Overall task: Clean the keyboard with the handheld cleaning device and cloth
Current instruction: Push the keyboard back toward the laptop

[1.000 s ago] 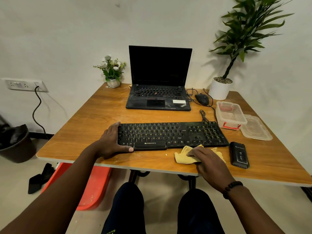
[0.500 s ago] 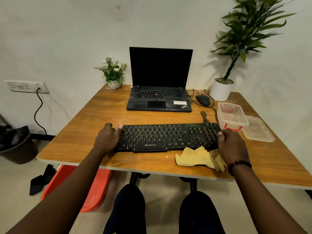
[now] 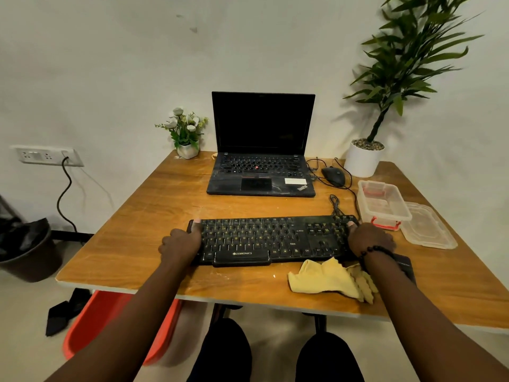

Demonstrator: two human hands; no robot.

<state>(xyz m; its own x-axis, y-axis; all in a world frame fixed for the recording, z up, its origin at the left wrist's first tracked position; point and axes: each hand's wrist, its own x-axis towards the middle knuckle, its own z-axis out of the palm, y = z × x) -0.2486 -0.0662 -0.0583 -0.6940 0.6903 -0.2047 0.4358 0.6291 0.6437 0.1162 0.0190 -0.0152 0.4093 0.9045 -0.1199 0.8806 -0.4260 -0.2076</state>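
Keyboard [image 3: 272, 239]: black, full-size, with pale yellowish key legends and a "ZEBRONICS" mark on the front lip. It lay flat on the wooden table [image 3: 154, 216], long side parallel to the near edge, its cable running off from the back right corner. A hand gripped each short end.

Cloth [image 3: 327, 279]: yellow, soft and crumpled into a loose heap. It lay on the table just in front of the keyboard's right part, its upper fold touching or nearly touching the front edge.

Handheld cleaning device [image 3: 405, 267]: black and flat. It lay on the table right of the cloth, mostly hidden under the right forearm; details could not be made out.
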